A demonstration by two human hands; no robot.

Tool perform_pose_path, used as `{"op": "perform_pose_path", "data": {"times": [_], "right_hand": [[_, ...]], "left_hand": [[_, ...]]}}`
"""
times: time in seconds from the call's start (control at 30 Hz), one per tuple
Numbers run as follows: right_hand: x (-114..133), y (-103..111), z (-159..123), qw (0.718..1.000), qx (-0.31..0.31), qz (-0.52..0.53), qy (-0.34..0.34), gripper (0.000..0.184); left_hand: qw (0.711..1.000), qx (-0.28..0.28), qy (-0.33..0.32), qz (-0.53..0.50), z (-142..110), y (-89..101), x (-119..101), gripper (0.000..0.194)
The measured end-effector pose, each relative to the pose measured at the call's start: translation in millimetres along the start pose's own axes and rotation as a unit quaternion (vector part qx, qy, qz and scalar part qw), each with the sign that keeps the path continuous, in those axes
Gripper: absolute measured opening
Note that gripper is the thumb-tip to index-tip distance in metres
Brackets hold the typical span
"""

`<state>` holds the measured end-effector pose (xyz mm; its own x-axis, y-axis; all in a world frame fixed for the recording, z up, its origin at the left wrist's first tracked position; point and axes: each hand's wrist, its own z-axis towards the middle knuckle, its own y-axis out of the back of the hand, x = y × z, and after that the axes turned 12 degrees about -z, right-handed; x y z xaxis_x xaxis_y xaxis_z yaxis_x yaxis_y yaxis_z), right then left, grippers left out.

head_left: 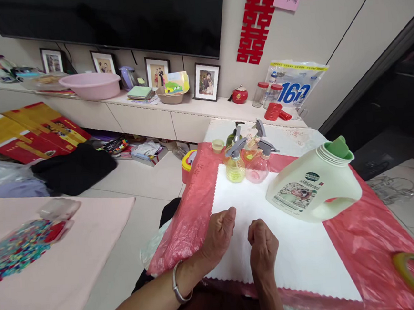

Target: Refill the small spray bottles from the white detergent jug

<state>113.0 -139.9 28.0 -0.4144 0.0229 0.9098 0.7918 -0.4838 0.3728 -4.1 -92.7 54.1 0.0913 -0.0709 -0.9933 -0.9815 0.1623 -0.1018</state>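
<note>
Two bare hands, both in loose fists over one white scalloped sheet (291, 268) on the tabletop (207, 131). Left hand (218, 235): fingers curled in, thumb up, one bangle (176, 286) on the wrist. Right hand (263, 246): fingers folded, pressed together; can't tell if either fist encloses anything. One tape roll (402, 266) at right on red plastic (374, 237). One pale green jug (317, 184) stands upright at the sheet's far right, a green piece (339, 147) in its mouth; fill level unclear. Two round spray bottles at the sheet's far edge: yellow-green bottle (235, 172), liquid inside; pink bottle (258, 171), pink-tinted, level unclear. Behind them, at least two more: orange-tinted bottle (249, 155) and dark green bottle (230, 139), partly hidden. One small tub (218, 146) left of those, contents unclear. Further back, on the cabinet (146, 107): two red-lidded jars (260, 95), one red pot (239, 95), one tan basket (170, 96) holding a colorful booklet (176, 82), one pink basin (92, 86), four framed photos (207, 82).
</note>
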Motion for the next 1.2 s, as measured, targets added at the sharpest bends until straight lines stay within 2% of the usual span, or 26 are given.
{"op": "perform_pose_path", "data": {"times": [0.47,0.67,1.0,1.1,1.2], "right_hand": [[-3.2,-1.4,-0.8,1.000,0.003,0.002,-0.003,0.067],[1.4,-0.8,-2.2,1.000,0.007,0.002,-0.016,0.065],[-5.6,-0.6,-0.5,1.000,0.018,-0.005,-0.014,0.067],[-7.5,1.9,0.6,1.000,0.015,-0.006,-0.018,0.067],[-6.2,6.2,1.9,1.000,0.015,-0.006,-0.025,0.067]], "left_hand": [[0.999,0.029,-0.015,0.004,-1.0,-0.5,2.9,0.065],[0.999,0.030,-0.019,0.007,-1.1,-1.6,-1.2,0.065],[0.999,0.026,-0.019,-0.003,1.7,-0.5,1.1,0.062],[0.999,0.014,-0.032,-0.016,9.7,3.4,-2.1,0.060],[0.997,-0.035,-0.056,-0.029,27.1,7.0,-7.0,0.050]]}}
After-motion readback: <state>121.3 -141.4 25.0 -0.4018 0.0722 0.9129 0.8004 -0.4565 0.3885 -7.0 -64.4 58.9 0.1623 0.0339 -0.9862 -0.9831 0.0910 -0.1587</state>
